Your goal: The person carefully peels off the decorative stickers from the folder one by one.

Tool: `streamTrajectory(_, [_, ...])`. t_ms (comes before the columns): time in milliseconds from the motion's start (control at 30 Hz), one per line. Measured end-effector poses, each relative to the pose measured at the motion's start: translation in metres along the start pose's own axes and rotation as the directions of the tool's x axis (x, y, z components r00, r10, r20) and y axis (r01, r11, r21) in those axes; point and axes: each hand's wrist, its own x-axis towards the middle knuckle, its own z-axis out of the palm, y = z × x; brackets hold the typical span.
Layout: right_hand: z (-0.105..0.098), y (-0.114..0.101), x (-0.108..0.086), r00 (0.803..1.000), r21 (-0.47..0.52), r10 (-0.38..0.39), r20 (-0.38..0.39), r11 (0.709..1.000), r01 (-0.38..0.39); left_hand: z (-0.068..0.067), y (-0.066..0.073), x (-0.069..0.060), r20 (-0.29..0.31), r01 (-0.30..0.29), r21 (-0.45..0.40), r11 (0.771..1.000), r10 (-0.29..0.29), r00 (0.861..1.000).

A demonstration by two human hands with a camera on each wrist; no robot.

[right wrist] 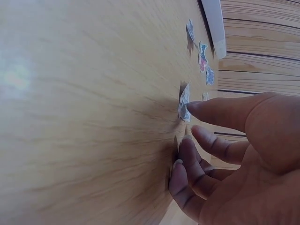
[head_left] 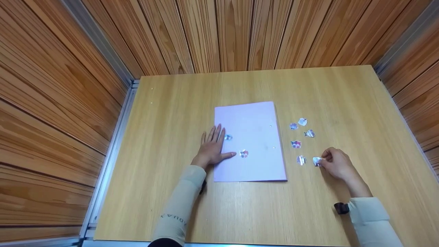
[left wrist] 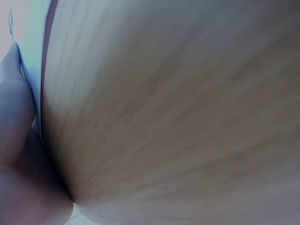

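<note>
In the head view a pale lilac folder (head_left: 252, 128) lies flat on the table. Spread over its left edge, my left hand (head_left: 211, 149) rests with straight fingers. Two shiny stickers sit on the folder: a bluish one (head_left: 228, 137) by the index finger and a pink and blue one (head_left: 244, 153) near the thumb. Right of the folder, my right hand (head_left: 337, 164) is at a small silvery cutout sticker (head_left: 316, 161). The right wrist view shows the thumb touching this sticker (right wrist: 184, 104), while the bent index finger stands apart from it and other fingertips reach the tabletop.
Several more stickers lie between folder and right hand, among them a silvery one (head_left: 302, 121), a fish-shaped one (head_left: 309, 133) and a red and blue one (head_left: 296, 144). Wood-panelled walls (head_left: 233, 34) enclose the light wooden table (head_left: 175, 113) at the back and sides.
</note>
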Motion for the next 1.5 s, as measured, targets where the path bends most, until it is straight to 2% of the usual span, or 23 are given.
streamTrajectory(433, [-0.001, -0.001, 0.001, 1.0, 0.001, 0.015, 0.01, 1.0, -0.015, -0.001, 0.0, 0.001, -0.002, 0.005, 0.034, 0.999, -0.005, 1.0])
streamTrajectory(800, [-0.002, -0.002, 0.001, 0.999, 0.012, 0.038, 0.029, 0.999, -0.038, 0.0, 0.001, 0.0, -0.007, 0.005, 0.031, 1.0, -0.004, 1.0])
streamTrajectory(967, [-0.007, -0.005, 0.002, 1.0, 0.01, 0.009, 0.01, 1.0, -0.009, 0.001, 0.001, 0.001, -0.006, 0.008, 0.033, 0.999, -0.007, 1.0])
streamTrajectory(1133, [-0.014, -0.019, 0.004, 0.998, 0.008, -0.037, -0.042, 0.999, 0.038, 0.002, 0.001, 0.001, -0.005, 0.011, 0.036, 0.999, -0.01, 1.0])
streamTrajectory(1300, [-0.017, -0.045, 0.007, 0.993, 0.029, -0.087, -0.083, 0.996, 0.09, 0.001, 0.0, 0.001, -0.012, 0.005, 0.024, 1.0, -0.005, 1.0])
streamTrajectory(1400, [-0.014, -0.063, 0.011, 0.99, 0.038, -0.112, -0.086, 0.993, 0.115, 0.002, 0.0, 0.003, 0.004, 0.014, 0.023, 1.0, -0.014, 1.0])
streamTrajectory(1500, [-0.011, -0.08, 0.019, 0.991, 0.056, -0.122, -0.052, 0.991, 0.124, 0.004, 0.0, 0.006, 0.023, 0.032, 0.018, 0.999, -0.033, 0.999])
